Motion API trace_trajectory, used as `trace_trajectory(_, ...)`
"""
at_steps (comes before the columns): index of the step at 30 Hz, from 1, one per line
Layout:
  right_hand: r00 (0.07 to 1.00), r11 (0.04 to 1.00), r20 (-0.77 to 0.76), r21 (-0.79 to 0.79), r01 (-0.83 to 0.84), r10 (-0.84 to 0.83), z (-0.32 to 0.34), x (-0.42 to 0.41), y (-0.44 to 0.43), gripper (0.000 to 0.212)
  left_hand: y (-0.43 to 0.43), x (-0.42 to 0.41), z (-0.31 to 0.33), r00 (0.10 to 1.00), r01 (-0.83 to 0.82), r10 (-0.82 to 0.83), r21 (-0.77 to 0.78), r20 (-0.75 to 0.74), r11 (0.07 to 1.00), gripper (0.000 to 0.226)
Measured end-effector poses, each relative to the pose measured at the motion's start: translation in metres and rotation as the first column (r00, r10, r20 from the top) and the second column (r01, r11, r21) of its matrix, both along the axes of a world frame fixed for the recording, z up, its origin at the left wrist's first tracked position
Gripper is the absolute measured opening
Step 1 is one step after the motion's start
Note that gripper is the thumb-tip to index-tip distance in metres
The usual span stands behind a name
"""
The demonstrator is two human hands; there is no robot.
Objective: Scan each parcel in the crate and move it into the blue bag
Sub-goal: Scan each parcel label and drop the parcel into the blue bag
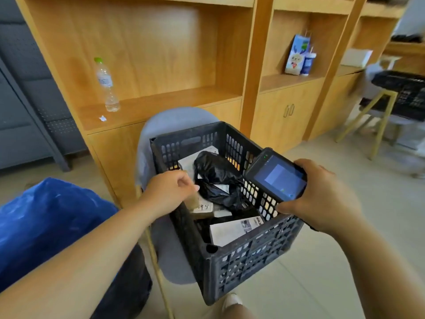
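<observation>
tilting scanner (pixel 277 177) screen-up over crate (pixel 241 261), right hand (pixel 322 199).

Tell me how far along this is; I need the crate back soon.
Nothing visibly done: the blue bag shows no parcels from here. In hand: the right hand holds the scanner, and the left hand reaches into the crate at a small box. Left: the black-wrapped parcel and white parcels.

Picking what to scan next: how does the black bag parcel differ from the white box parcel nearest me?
The black bag parcel is soft, crumpled and glossy, heaped mid-crate; the white box parcel is flat, rigid and leans against the near wall. The left hand reaches beside the bag; the box lies untouched. Both sit in the crate.
</observation>
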State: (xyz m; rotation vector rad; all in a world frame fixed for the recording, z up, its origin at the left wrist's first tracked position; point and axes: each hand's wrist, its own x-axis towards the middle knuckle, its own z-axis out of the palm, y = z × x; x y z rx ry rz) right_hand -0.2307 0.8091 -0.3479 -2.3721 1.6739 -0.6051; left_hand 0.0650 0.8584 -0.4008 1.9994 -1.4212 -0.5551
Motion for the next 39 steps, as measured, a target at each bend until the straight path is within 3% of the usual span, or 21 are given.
trace_trajectory(6, 0.999, 0.999, -0.035, 0.044, 0.026, -0.025, -0.014, -0.008, -0.040, 0.082, -0.081, -0.017, -0.037, 0.963, 0.144, -0.187, 0.216, 0.193, 0.966, 0.012)
trace_trajectory(12, 0.995, 0.996, -0.093, 0.084, -0.036, 0.044, -0.033, 0.017, -0.083, 0.085, -0.140, 0.007, -0.074, 0.778, 0.065, -0.359, 0.501, 0.516, 0.863, 0.051)
trace_trajectory(16, 0.989, 0.992, -0.103, 0.090, -0.093, 0.102, -0.046, 0.036, -0.107, 0.084, -0.166, 0.032, -0.088, 0.697, -0.063, -0.438, 0.656, 0.568, 0.752, 0.075)
trace_trajectory(21, 0.986, 0.987, -0.083, 0.089, -0.135, 0.142, -0.062, 0.050, -0.126, 0.090, -0.192, 0.054, -0.095, 0.645, -0.117, -0.578, 0.812, 0.500, 0.571, 0.116)
trace_trajectory(24, 0.984, 0.987, -0.098, 0.077, -0.141, 0.148, -0.070, 0.054, -0.132, 0.089, -0.201, 0.061, -0.100, 0.607, -0.165, -0.635, 0.858, 0.477, 0.486, 0.126)
trace_trajectory(29, 0.986, 0.988, -0.089, 0.078, -0.133, 0.140, -0.075, 0.057, -0.137, 0.088, -0.211, 0.058, -0.108, 0.558, -0.198, -0.688, 0.880, 0.464, 0.433, 0.124)
trace_trajectory(34, 0.986, 0.988, -0.098, 0.081, -0.131, 0.138, -0.072, 0.054, -0.134, 0.089, -0.208, 0.051, -0.108, 0.626, -0.102, -0.648, 0.869, 0.434, 0.483, 0.111)
trace_trajectory(39, 0.991, 0.990, -0.062, 0.085, -0.115, 0.120, -0.069, 0.046, -0.125, 0.090, -0.198, 0.042, -0.100, 0.691, 0.102, -0.625, 0.807, 0.363, 0.582, 0.083)
